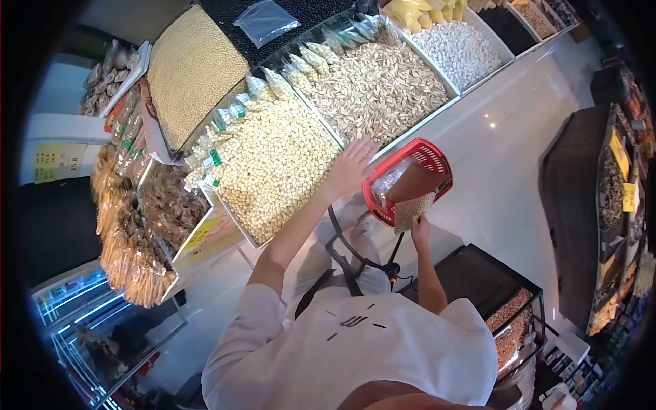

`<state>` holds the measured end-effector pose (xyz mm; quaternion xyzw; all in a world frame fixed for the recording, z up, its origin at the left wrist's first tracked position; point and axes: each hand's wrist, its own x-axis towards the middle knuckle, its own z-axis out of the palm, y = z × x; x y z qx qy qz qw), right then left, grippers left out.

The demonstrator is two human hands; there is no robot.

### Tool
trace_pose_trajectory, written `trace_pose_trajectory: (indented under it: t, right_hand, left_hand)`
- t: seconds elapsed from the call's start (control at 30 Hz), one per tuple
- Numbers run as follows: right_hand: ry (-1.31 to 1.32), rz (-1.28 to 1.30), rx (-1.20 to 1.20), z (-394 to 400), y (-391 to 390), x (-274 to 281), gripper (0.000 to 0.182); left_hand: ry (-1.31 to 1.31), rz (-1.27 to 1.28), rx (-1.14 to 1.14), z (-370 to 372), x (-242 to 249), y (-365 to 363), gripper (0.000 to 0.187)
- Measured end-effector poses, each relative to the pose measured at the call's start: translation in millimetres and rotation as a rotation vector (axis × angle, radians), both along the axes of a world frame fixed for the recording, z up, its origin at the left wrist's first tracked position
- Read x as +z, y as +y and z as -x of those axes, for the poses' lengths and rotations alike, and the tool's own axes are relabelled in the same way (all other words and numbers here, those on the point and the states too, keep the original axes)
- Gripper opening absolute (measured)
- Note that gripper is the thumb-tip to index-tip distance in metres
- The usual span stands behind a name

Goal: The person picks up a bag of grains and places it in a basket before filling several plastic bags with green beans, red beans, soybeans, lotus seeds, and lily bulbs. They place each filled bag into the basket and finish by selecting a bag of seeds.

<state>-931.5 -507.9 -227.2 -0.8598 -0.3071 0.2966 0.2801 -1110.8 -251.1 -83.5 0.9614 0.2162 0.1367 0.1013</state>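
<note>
My left hand (351,168) is stretched out over the front corner of the bins, its fingers extended and nothing in it. Under and beside it lie a bin of round pale-yellow seeds (277,160) and a bin of beige-and-brown slices (383,89). My right hand (419,229) is closed around the edge of a packet of small pale grains (411,211), held over the near side of a red shopping basket (443,166). Inside the basket show a brown flat piece (415,183) and some clear plastic wrapping (391,179).
Small filled bags (277,83) line the back of the bins. A bin of white pieces (458,55) sits farther right, and a heap of tan grains (195,72) rises at left. Bundled brown sticks (133,253) hang at the left corner. A dark display stand (574,205) stands across the aisle.
</note>
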Motion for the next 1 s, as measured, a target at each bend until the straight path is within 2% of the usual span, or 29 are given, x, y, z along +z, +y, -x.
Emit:
trace_pose_trajectory:
  t: [0.1, 0.17, 0.2, 0.23, 0.27, 0.33, 0.37, 0.43, 0.47, 0.53, 0.57, 0.6, 0.67, 0.7, 0.73, 0.77, 0.8, 0.83, 0.87, 0.9, 0.93, 1.0]
  right_hand:
    - [-0.035, -0.053, -0.069, 11.2, -7.2, 35.2, 0.028]
    - [-0.089, -0.097, -0.088, 16.0, -6.3, 54.5, 0.028]
    - [-0.089, -0.103, -0.102, 19.8, -5.1, 64.3, 0.027]
    - [-0.087, -0.112, -0.117, 23.0, -1.8, 72.4, 0.026]
    - [-0.101, -0.125, -0.122, 25.6, 0.7, 80.3, 0.026]
    - [-0.165, -0.092, -0.095, 28.0, 3.4, 95.4, 0.025]
    - [-0.177, -0.103, -0.104, 27.5, 7.6, 100.4, 0.025]
    - [-0.147, -0.188, -0.102, 32.9, 18.0, 116.1, 0.029]
    - [-0.162, -0.189, -0.109, 34.4, 20.9, 121.6, 0.029]
    - [-0.304, -0.17, -0.003, 37.7, 29.3, 135.3, 0.025]
    - [-0.315, -0.168, -0.006, 44.2, 36.1, 150.4, 0.025]
    - [-0.328, -0.176, 0.042, 51.2, 40.7, 164.7, 0.025]
    - [-0.339, -0.183, 0.085, 71.7, 53.0, 196.3, 0.025]
    - [-0.337, -0.189, 0.18, 79.8, 60.3, 208.6, 0.023]
    - [-0.334, -0.195, 0.271, 88.7, 66.4, 222.5, 0.022]
    - [-0.338, -0.197, 0.261, 99.9, 72.5, 240.6, 0.022]
    - [-0.35, -0.187, 0.418, 111.8, 80.0, 260.3, 0.02]
    - [-0.362, -0.176, 0.574, 121.7, 86.3, 274.0, 0.019]
    - [-0.366, -0.182, 0.565, 129.5, 91.4, 280.6, 0.019]
    - [-0.418, -0.268, 0.698, 136.5, 95.6, 285.0, 0.018]
    - [-0.467, -0.355, 0.829, 142.9, 97.7, 287.9, 0.017]
    - [-0.473, -0.368, 0.862, 153.3, 99.6, 291.8, 0.017]
  left_hand:
    - [-0.262, 0.192, 0.263, 26.4, 28.0, 18.6, 0.035]
    - [-0.44, 0.358, 0.41, 53.5, 36.7, 35.9, 0.03]
    - [-0.513, 0.417, 0.465, 69.3, 44.2, 45.8, 0.029]
    - [-0.857, 0.616, 0.46, 79.1, 46.4, 52.0, 0.026]
    - [-0.872, 0.611, 0.445, 94.4, 47.4, 55.8, 0.026]
    - [-0.971, 1.039, 0.698, 124.9, 59.0, 57.1, 0.018]
    - [-0.98, 1.039, 0.679, 139.1, 49.4, 66.3, 0.018]
    - [-0.848, 0.609, 0.828, 168.2, 33.3, 83.5, 0.026]
    - [-0.858, 0.618, 0.818, 174.5, 29.7, 84.8, 0.026]
    - [-0.612, 0.728, 0.87, 184.6, 27.4, 80.1, 0.039]
    - [-0.544, 0.697, 0.821, 180.2, 27.8, 69.4, 0.043]
    - [-0.517, 0.56, 0.681, 175.1, 27.2, 58.4, 0.041]
    - [-0.526, 0.653, 0.458, 157.8, 37.0, 27.5, 0.024]
    - [-0.388, 0.819, 0.402, 149.1, 63.9, 11.8, 0.037]
    - [-0.46, 0.765, 0.303, 137.1, 60.3, 0.5, 0.049]
    - [-0.531, 0.711, 0.204, 126.3, 55.6, -9.0, 0.061]
    - [-0.531, 0.708, 0.194, 119.7, 67.4, -16.6, 0.061]
    - [-0.504, 0.536, 0.14, 116.3, 89.9, -23.2, 0.066]
    - [-0.474, 0.362, 0.087, 114.8, 111.5, -28.6, 0.072]
    - [-0.476, 0.229, 0.027, 114.3, 127.3, -33.3, 0.067]
    - [-0.471, 0.224, 0.018, 115.5, 132.8, -35.1, 0.067]
    - [-0.152, 0.198, -0.159, 124.8, 141.1, -33.6, 0.052]
